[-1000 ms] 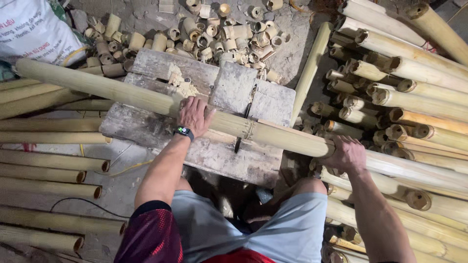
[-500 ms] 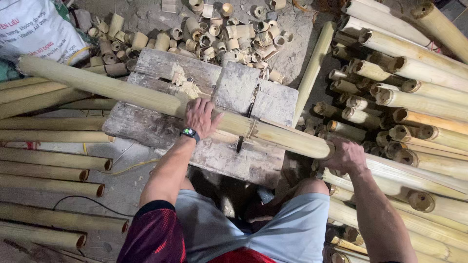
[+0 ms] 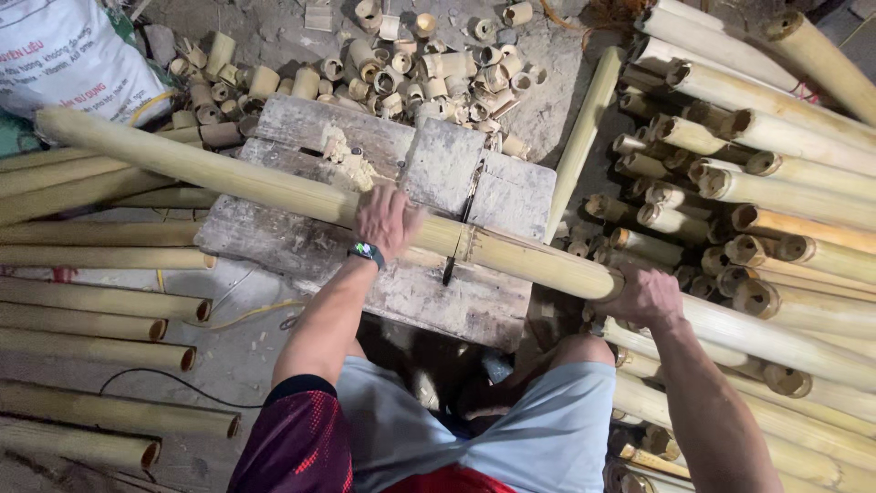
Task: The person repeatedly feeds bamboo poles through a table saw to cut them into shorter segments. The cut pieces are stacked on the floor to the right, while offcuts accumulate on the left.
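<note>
Bamboo pole [image 3: 274, 187] is lying across the worn wooden bench [image 3: 429, 292], its long axis running from upper left down to lower right, crossing the slot where the saw blade [image 3: 461, 233] is standing. Left hand [image 3: 388, 219] is pressing down over the pole just left of the blade, fingers wrapped on it; right hand [image 3: 646, 297] is cupping the pole's cut end, closed around it, well to the right of the bench
</note>
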